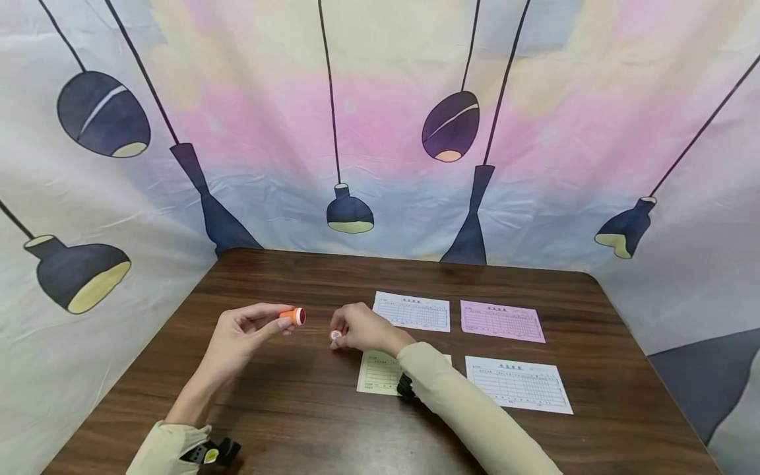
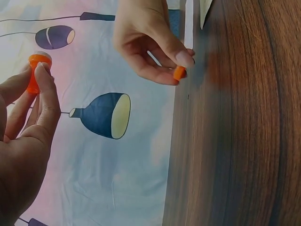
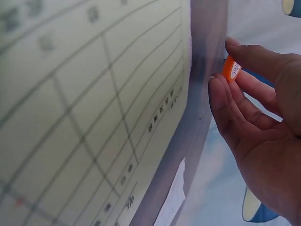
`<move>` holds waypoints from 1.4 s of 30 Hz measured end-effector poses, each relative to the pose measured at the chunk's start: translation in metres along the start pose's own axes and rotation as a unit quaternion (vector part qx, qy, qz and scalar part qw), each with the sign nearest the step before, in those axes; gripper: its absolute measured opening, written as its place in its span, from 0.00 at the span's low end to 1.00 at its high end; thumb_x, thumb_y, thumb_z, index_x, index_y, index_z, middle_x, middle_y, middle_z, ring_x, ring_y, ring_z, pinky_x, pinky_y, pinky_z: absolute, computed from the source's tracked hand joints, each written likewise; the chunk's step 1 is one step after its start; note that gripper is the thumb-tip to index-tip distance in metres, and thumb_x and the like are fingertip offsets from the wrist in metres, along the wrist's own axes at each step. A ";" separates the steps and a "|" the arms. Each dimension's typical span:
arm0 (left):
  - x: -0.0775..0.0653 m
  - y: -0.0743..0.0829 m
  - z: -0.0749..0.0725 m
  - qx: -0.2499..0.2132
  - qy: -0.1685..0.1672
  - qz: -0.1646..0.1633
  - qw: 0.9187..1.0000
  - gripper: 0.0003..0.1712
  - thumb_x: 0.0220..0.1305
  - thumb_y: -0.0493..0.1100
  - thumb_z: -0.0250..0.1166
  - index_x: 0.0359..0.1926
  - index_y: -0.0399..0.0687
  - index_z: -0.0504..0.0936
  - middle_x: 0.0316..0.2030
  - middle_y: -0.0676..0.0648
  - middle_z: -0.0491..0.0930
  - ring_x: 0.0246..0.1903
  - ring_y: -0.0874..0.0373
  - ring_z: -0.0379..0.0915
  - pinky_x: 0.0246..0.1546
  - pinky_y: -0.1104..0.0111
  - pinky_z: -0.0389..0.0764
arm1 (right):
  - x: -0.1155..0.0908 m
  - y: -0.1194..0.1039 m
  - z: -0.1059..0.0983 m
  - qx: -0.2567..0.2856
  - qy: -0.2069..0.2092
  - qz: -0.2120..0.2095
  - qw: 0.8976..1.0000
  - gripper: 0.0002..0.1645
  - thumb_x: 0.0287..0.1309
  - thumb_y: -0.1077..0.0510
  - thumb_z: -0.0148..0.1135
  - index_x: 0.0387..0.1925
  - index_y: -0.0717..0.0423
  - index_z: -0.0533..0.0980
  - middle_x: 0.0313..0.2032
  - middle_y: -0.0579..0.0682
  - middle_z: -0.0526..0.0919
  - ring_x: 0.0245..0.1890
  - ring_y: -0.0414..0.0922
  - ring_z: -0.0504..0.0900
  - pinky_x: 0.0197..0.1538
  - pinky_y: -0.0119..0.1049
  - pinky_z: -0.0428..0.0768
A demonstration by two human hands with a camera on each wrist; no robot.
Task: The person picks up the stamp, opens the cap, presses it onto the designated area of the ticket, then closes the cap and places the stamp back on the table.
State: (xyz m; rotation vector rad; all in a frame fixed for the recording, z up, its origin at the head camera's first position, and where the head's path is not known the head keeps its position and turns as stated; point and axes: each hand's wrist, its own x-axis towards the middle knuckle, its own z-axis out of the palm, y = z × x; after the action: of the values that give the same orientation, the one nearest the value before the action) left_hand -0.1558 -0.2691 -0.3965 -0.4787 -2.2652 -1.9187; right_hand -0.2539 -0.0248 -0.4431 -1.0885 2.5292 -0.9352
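My left hand [image 1: 239,338] pinches a small orange self-inking stamp [image 1: 292,316] between thumb and fingers, its red face turned to the right. In the left wrist view the stamp [image 2: 38,61] is upright, its pale rim on top. A short way to the right, my right hand [image 1: 363,328] pinches an orange stamp cap [image 1: 335,335] with a round white label. In the right wrist view printed marks show on the cap's label [image 3: 235,70], too small to read. Stamp and cap are apart, both above the table. My right forearm hides part of a yellow printed form [image 1: 378,375].
Three more printed forms lie on the brown wooden table [image 1: 332,429]: a white one [image 1: 412,312], a pink one [image 1: 501,321] and another white one [image 1: 519,384]. A curtain [image 1: 386,132] with painted lamps hangs behind the table's far edge.
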 end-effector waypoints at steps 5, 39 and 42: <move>0.000 -0.002 0.000 -0.003 0.003 -0.002 1.000 0.17 0.70 0.31 0.68 0.56 0.24 0.82 0.42 0.55 0.92 0.39 0.64 0.90 0.44 0.68 0.89 | 0.007 0.003 0.006 -0.012 -0.013 0.016 1.000 0.09 0.59 0.53 0.79 0.35 0.48 0.84 0.29 0.37 0.85 0.29 0.30 0.78 0.35 0.24 0.77; 0.006 -0.001 0.006 -0.004 0.003 -0.041 0.999 0.19 0.71 0.36 0.69 0.59 0.30 0.82 0.47 0.58 0.90 0.46 0.65 0.89 0.48 0.70 0.88 | -0.008 0.002 -0.015 -0.065 -0.038 -0.022 0.997 0.28 0.59 0.40 0.78 0.53 0.52 0.84 0.44 0.45 0.87 0.41 0.36 0.83 0.46 0.29 0.81; 0.009 0.001 0.009 0.001 -0.003 -0.039 0.999 0.19 0.71 0.36 0.69 0.59 0.30 0.83 0.47 0.57 0.91 0.46 0.63 0.89 0.49 0.70 0.88 | -0.019 0.001 -0.023 -0.074 -0.030 -0.024 0.997 0.30 0.62 0.38 0.74 0.56 0.53 0.83 0.50 0.47 0.87 0.49 0.40 0.84 0.53 0.32 0.83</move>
State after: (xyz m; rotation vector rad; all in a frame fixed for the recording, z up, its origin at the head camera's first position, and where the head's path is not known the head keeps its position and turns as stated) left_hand -0.1630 -0.2588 -0.3944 -0.4006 -2.3226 -1.9531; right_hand -0.2511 0.0003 -0.4271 -1.2064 2.5667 -0.7241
